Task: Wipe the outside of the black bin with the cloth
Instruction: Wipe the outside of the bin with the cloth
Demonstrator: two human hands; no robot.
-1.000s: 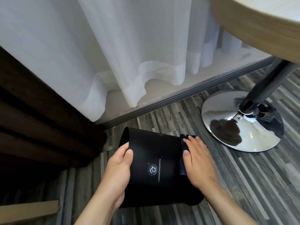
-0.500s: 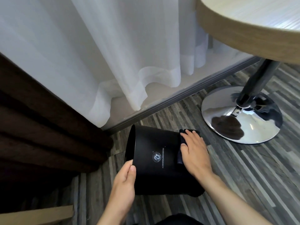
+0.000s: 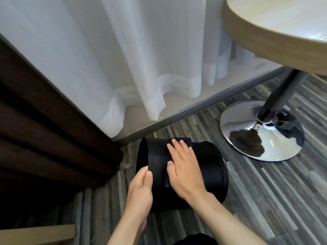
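Observation:
The black bin (image 3: 208, 167) lies on its side on the striped floor, its open mouth facing left toward the dark curtain. My left hand (image 3: 140, 190) grips the bin's rim at the near left, thumb on the outer wall. My right hand (image 3: 184, 168) lies flat on the upper side of the bin, pressing a dark cloth (image 3: 178, 140) against it. Most of the cloth is hidden under the palm; only its edges show beyond the fingertips and beside the thumb.
A chrome table base (image 3: 261, 133) with a dark post stands right of the bin, under a round wooden tabletop (image 3: 276, 36). A white sheer curtain (image 3: 141, 68) hangs behind, a dark brown curtain (image 3: 44, 138) at left. A cardboard piece (image 3: 37, 234) lies at the bottom left.
The bin has been turned, so its logo no longer shows. My right hand and the cloth slid from the bin's right side onto its top. My left hand shifted its grip to the rim.

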